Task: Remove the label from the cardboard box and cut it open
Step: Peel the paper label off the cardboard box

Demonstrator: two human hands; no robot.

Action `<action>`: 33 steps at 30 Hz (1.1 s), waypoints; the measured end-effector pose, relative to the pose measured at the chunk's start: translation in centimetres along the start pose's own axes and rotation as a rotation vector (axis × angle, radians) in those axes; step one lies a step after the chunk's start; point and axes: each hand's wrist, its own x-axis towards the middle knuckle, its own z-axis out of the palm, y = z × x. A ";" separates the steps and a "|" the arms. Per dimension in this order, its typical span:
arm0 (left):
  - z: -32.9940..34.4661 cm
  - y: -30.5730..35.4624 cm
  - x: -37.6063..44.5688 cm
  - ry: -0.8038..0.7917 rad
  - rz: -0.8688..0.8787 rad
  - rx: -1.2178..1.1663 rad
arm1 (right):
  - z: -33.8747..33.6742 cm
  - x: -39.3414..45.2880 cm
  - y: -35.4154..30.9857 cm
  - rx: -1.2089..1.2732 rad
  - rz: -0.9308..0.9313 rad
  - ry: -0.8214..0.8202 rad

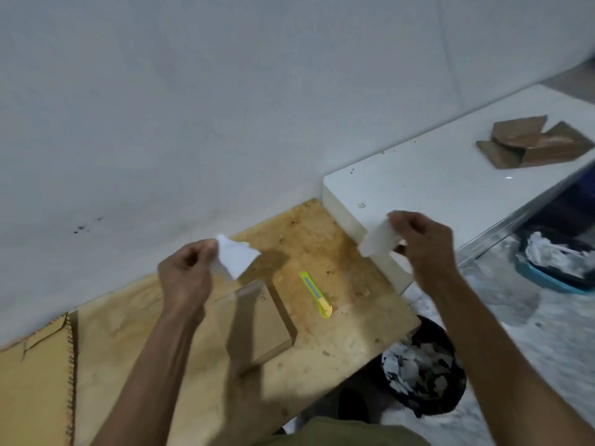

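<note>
Left hand [188, 272] raised above the board, fingers curled in and pinched tight on a white label scrap [236, 259]; the scrap juts right from the fingertips, torn along its top edge, one corner pointing down; right hand [421, 244] held at about the same height, well apart from the left, fingers likewise closed on a second scrap [380, 239], this one blurred and hanging down-left from the grip; the two scraps do not touch; both forearms come up from the bottom of the view; below and between the hands the box [257, 320] lies flat on the wooden board [322, 243], closed, brown, its top face bare and partly under the left arm's shadow, some small print near its far edge too blurred to read; a yellow-green cutter [317, 294] lies on the board just right of the box, apart from it, in neither hand; a white slab [434, 178] adjoins the board on the right and runs off to the far right along a pale wall [225, 107]; on it, well away, an opened box [531, 144] lies with its flaps spread; a black bin [425, 371] full of paper scraps stands past the board's near right corner; a blue tub [547, 278] with crumpled white paper sits on the floor further right; a sheet of cardboard [35, 381] lies at the left edge of the board.
</note>
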 end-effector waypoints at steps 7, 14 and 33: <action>-0.5 -0.7 0.2 -0.111 -0.133 -0.032 | 5.7 -6.3 -0.6 -0.097 -0.019 -0.179; 0.1 -0.4 -2.6 -0.407 -0.274 -0.197 | 11.4 -9.9 1.1 -0.153 -0.043 -0.147; -1.1 1.7 -3.9 -0.673 0.262 0.342 | 8.6 -9.7 -0.9 -0.800 -0.344 -0.465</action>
